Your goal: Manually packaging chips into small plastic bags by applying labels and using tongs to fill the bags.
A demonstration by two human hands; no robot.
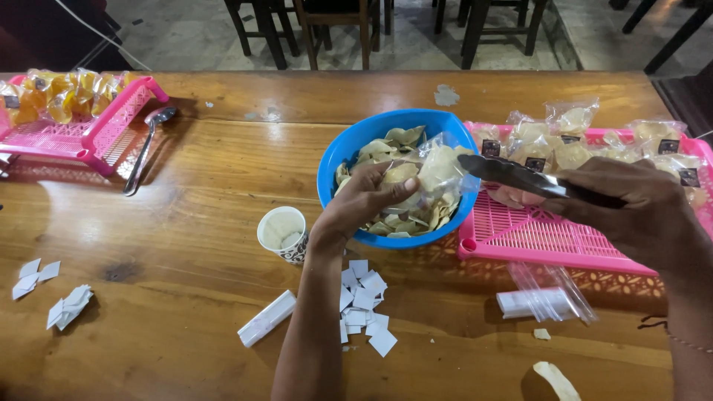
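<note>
My left hand (366, 199) holds a clear plastic bag (440, 172) partly filled with pale chips over a blue bowl (338, 156) of the same chips. My right hand (637, 208) grips metal tongs (520, 178), whose tips reach toward the bag's mouth. The bowl sits at the middle of a wooden table (223, 193). Right of the bowl lies a pink tray (542, 238) carrying several filled and labelled chip bags (572, 119).
A second pink tray (89, 134) with yellow snack bags stands far left, a metal ladle (145, 148) beside it. A paper cup (284, 234), white paper slips (364, 301), a white strip (266, 318), empty clear bags (546, 297) and a loose chip (555, 379) lie near me. Chairs stand beyond the table.
</note>
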